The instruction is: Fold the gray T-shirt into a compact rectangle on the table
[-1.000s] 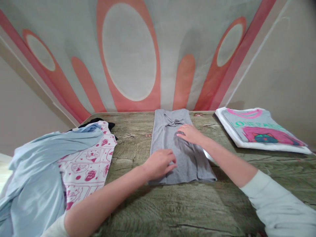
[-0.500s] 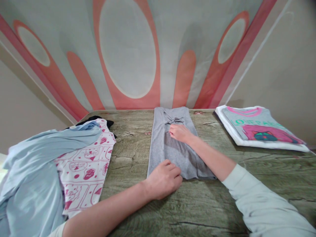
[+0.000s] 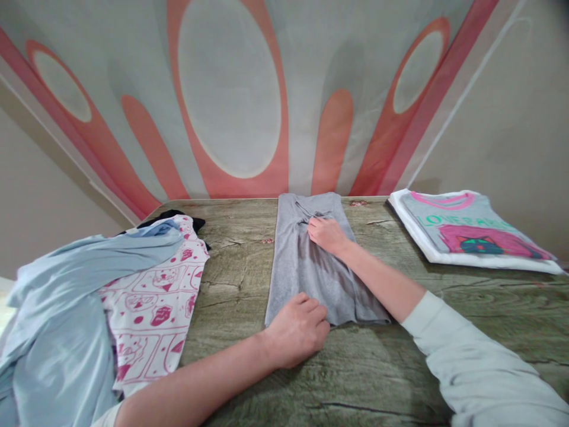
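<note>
A folded grey garment [image 3: 288, 267] with a tied drawstring near its far end lies flat in the middle of the table. On its upper part, just below the knot, my right hand [image 3: 328, 235] pinches the cloth, which wrinkles around the fingertips. My left hand [image 3: 297, 332] is closed at the near edge of the same garment, its fingers curled down on the hem. The fingertips of the left hand are mostly hidden from above.
To the left a loose heap holds a light blue garment [image 3: 66, 296], a white one with pink print [image 3: 155, 302] and a black one [image 3: 171, 214]. Folded shirts [image 3: 480, 234] are stacked at right on the wood-patterned table [image 3: 235, 267]. A patterned wall panel [image 3: 302, 118] stands behind.
My right hand has shifted slightly up and right, drawing the cloth near the drawstring with it. The lengthwise crease in the grey garment looks flatter. My left hand stays almost in place.
</note>
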`<state>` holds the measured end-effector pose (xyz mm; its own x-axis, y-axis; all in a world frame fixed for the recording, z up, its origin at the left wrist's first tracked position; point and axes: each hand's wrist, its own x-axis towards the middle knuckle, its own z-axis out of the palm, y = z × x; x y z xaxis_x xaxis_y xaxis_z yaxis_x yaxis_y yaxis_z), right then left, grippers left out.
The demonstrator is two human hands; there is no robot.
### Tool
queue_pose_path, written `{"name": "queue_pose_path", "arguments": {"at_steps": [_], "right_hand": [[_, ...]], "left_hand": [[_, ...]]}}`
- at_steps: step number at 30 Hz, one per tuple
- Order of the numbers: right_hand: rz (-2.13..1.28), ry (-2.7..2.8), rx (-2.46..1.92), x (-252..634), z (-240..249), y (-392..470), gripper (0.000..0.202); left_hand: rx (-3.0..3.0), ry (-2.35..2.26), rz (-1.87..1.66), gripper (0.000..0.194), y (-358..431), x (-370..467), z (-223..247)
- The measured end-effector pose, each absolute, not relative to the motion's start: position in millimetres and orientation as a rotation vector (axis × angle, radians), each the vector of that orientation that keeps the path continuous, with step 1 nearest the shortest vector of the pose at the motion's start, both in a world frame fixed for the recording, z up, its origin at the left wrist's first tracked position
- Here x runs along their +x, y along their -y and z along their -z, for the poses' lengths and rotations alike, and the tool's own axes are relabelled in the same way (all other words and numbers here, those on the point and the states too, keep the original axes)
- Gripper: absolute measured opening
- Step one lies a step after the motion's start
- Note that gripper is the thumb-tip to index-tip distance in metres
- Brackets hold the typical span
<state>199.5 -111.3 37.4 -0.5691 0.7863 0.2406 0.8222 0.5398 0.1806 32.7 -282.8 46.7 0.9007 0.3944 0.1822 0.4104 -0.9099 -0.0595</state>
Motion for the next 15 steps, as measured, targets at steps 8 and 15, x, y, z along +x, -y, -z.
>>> {"name": "queue_pose_path", "arguments": {"at_steps": [8, 15], "right_hand": [[0.242, 2.642, -1.413, 192.5, -34.3, 109.6, 0.025], [0.070, 2.599, -1.576, 222.9, -41.9, 103.6, 0.025]], "left_hand": [[-3.061, 0.688, 0.179, 0.019, 281.1, 30.4, -53.1], [-3.116, 1.021, 0.163, 0.027, 279.1, 25.7, -62.4]]}}
